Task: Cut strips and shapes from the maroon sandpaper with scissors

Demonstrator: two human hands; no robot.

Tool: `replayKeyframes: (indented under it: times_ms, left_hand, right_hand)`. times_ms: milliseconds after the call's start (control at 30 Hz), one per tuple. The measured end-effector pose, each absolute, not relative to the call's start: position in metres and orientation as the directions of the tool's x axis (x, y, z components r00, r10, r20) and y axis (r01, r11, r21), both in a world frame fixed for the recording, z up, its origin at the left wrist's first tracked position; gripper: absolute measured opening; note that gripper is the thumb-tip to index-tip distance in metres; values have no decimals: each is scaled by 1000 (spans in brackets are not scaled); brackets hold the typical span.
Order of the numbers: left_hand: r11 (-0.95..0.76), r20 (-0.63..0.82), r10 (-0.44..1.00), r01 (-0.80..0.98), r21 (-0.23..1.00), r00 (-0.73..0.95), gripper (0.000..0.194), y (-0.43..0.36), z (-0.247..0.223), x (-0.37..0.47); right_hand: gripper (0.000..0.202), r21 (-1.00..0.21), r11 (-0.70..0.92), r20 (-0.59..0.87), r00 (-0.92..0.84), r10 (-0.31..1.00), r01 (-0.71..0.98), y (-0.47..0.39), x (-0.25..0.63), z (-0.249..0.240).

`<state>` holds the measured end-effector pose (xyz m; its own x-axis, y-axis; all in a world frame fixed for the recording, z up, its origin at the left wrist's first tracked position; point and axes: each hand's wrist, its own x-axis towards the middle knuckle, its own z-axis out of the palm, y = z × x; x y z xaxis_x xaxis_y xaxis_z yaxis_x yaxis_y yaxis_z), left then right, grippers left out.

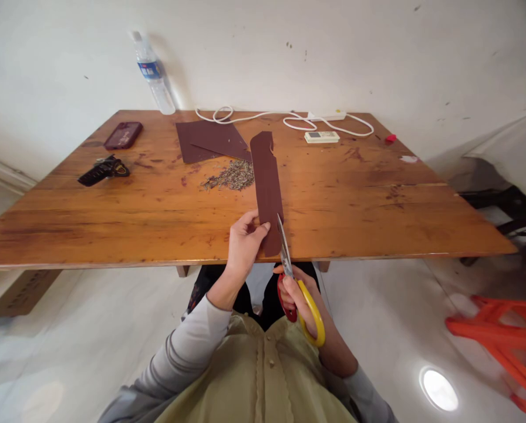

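Observation:
My left hand pinches the lower left edge of a long dark brown strip, thumb on its face. The strip is held up over the table's front edge, and its upper right side has a notch. In my right hand are scissors with one red and one yellow handle. Their blades point up and lie along the strip's lower right edge. Behind the strip, a pile of small dry brown pieces rests on the wooden table, near flat dark brown sheets.
A water bottle leans against the wall. On the table are a dark red phone, a black object, a white remote, a power strip with its cable, and a red scrap. An orange-red stool stands at the right.

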<state>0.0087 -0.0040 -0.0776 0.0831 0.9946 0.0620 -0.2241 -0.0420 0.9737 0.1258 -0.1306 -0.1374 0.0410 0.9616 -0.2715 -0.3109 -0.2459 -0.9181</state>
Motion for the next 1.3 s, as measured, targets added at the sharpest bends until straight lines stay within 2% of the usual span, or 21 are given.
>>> replayKeyframes:
  times_ms: [300, 500, 800, 1000, 1200, 1300]
  left_hand:
    - [-28, 43, 996, -193, 981, 74, 20, -3, -80, 8]
    - [12, 3, 998, -251, 968, 59, 19, -3, -78, 9]
    - [28, -37, 999, -267, 963, -29, 20, -4, -80, 11]
    - [24, -31, 999, -256, 966, -24, 18, -5, -81, 11]
    - [22, -27, 1000, -264, 964, -16, 19, -5, -80, 11]
    - [23, -30, 999, -268, 963, -21, 19, -6, -81, 11]
  right_hand:
    - [61, -880, -309, -339, 23, 940, -361, -128, 126, -133]
    - [66, -936, -216, -232, 25, 972, -276, -135, 131, -126]
    - [71, -958, -198, -205, 12, 979, -206, -131, 136, -130]
    - [75, -949, -223, -233, 19, 972, -222, -131, 132, -135]
    - [68, -944, -177, -197, 45, 979, -277, -134, 123, -136]
    - [75, -939, -196, -214, 35, 976, -284, -133, 123, -133]
